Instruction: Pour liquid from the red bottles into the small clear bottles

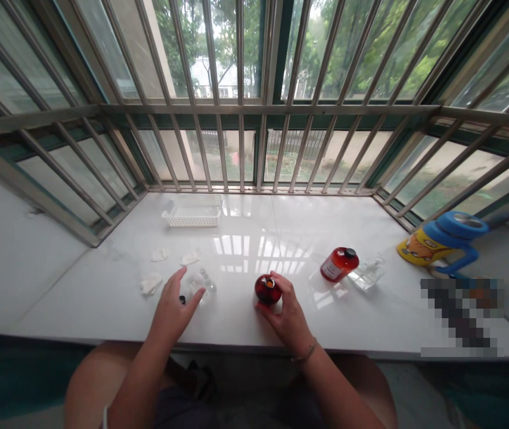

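Note:
My right hand (pixel 288 316) is wrapped round a dark red bottle (pixel 264 291) that stands upright on the white counter. The bottle's mouth is uncapped and shows orange inside. To the left, my left hand (pixel 174 307) hovers low with thumb and fingers spread apart. A small black cap (pixel 182 300) shows between that thumb and the fingers; whether it touches the hand I cannot tell. Just beyond lies a clear plastic piece (pixel 204 282), partly hidden by the thumb. A second red bottle (pixel 337 265), with a black cap and a label, stands further right.
Crumpled white scraps (pixel 151 284) lie left of my left hand. A white basket (pixel 193 213) sits at the back left. Another clear plastic package (pixel 367 274) rests beside the capped bottle. A yellow and blue flask (pixel 437 238) stands at right, with metal window bars behind the counter (pixel 245 214).

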The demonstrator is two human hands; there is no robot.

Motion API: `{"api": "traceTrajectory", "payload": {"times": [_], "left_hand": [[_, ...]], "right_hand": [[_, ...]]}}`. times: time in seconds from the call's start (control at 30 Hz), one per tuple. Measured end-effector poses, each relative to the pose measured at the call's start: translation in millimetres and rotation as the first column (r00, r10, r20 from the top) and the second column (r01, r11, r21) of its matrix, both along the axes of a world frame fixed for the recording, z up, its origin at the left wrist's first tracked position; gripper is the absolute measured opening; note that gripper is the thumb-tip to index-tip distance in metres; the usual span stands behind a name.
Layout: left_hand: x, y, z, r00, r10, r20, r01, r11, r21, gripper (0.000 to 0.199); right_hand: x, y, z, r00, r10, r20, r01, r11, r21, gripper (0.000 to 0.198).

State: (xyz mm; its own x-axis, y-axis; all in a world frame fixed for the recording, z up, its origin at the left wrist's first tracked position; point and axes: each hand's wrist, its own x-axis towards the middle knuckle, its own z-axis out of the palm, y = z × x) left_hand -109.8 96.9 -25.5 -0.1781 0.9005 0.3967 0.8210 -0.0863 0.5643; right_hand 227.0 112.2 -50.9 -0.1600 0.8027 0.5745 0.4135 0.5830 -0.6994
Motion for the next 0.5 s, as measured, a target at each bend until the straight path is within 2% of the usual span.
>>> {"api": "traceTrajectory", "payload": {"times": [0.07,0.13,0.23,0.33,0.5], "left_hand": [[8,12,0.8,0.996,-0.008,0.089,0.015,0.997,-0.072,0.068],[14,22,-1.6,0.989,-0.019,0.146,0.036,0.993,-0.115,0.057],[25,27,-7.6,0.98,-0.046,0.192,0.067,0.993,-0.102,0.047],[40,22,-11.9,0.968,-0.135,0.214,0.154,0.985,-0.078,0.046],[74,7,-10.8,0.914,-0.302,0.273,0.333,0.94,-0.074,0.039]], "right_hand": [[0,8,2,1.0,-0.007,0.005,0.007,1.0,-0.002,0.071],[-1,16,4,1.0,-0.011,0.009,0.011,1.0,-0.006,0.072],[-1,27,5,1.0,-0.019,0.008,0.019,1.0,-0.007,0.074],[0,39,7,0.999,-0.033,0.011,0.033,0.999,-0.024,0.075],[2,53,11,0.996,-0.051,0.067,0.054,0.997,-0.049,0.081]]}}
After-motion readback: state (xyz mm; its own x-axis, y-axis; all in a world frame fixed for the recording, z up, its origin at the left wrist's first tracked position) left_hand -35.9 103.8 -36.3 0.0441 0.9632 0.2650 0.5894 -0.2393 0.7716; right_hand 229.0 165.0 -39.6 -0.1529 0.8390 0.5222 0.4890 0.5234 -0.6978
